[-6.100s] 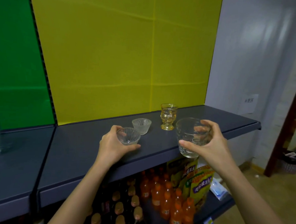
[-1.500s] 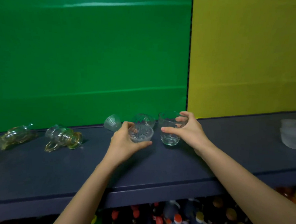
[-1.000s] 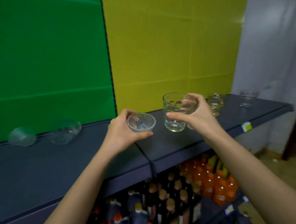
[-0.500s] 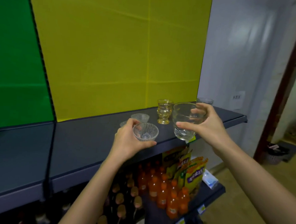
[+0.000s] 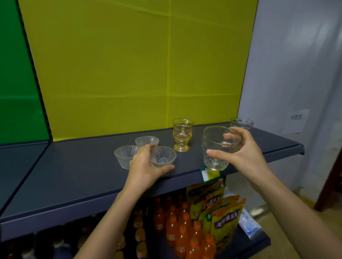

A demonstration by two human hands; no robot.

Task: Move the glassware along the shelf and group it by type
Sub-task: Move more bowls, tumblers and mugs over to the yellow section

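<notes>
My left hand (image 5: 144, 167) grips a small ribbed glass bowl (image 5: 163, 156) that rests on the dark shelf (image 5: 74, 173), next to two matching ribbed bowls (image 5: 124, 155) (image 5: 146, 141). My right hand (image 5: 238, 152) holds a clear tumbler (image 5: 214, 149) in the air above the shelf's front edge. An amber footed glass (image 5: 182, 135) stands upright behind, between my hands. Another clear tumbler (image 5: 241, 123) stands at the back right of the shelf, partly hidden by my fingers.
A yellow back panel (image 5: 129, 67) and a green one (image 5: 10, 81) rise behind the shelf. A green price tag (image 5: 208, 174) hangs on the front edge. Below are orange soda bottles (image 5: 182, 235) and snack bags (image 5: 221, 217). A grey wall (image 5: 298, 66) stands to the right.
My left hand has lowered the ribbed bowl onto the shelf beside the two other bowls. My right hand still holds the tumbler in the air, now nearer the right end.
</notes>
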